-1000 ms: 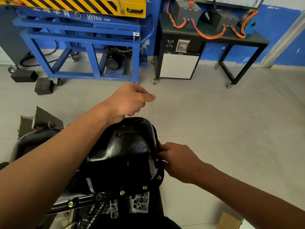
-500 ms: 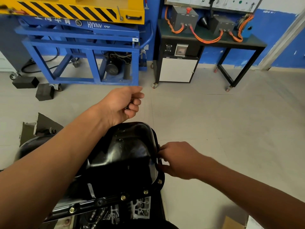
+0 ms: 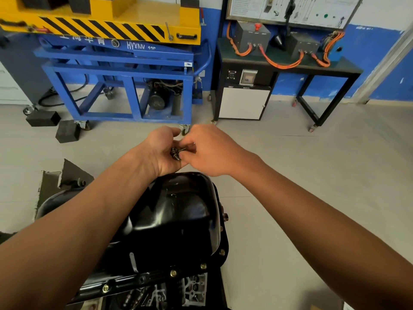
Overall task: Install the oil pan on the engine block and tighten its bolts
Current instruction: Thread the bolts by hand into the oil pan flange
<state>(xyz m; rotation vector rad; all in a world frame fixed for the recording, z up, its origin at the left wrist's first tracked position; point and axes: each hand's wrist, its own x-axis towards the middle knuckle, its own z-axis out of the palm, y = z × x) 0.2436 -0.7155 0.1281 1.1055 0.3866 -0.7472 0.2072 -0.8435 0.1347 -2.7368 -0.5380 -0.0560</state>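
While raised together above the far end of the oil pan (image 3: pixel 178 220), cupped a small cluster of loose bolts (image 3: pixel 177 152) in the left hand (image 3: pixel 163 151), palm turned inward, fingers curled round them. Pinched at that cluster with thumb and fingertips of the right hand (image 3: pixel 212 151), fingers bent, back of the hand toward the camera; could not tell whether one bolt had come free of the rest. Found the oil pan seated sump-up on the engine block (image 3: pixel 192 289), black and glossy, directly beneath both forearms. Saw brass-coloured flange bolts (image 3: pixel 173 273) set in the pan's rim along the near edge and round the right corner. Beyond the hands, noted a blue wheeled frame (image 3: pixel 125 70) beside a black bench (image 3: pixel 290 66) carrying orange cables (image 3: pixel 279 63), with two dark foam blocks (image 3: pixel 67 130) on the pale floor (image 3: pixel 312 175) to the left
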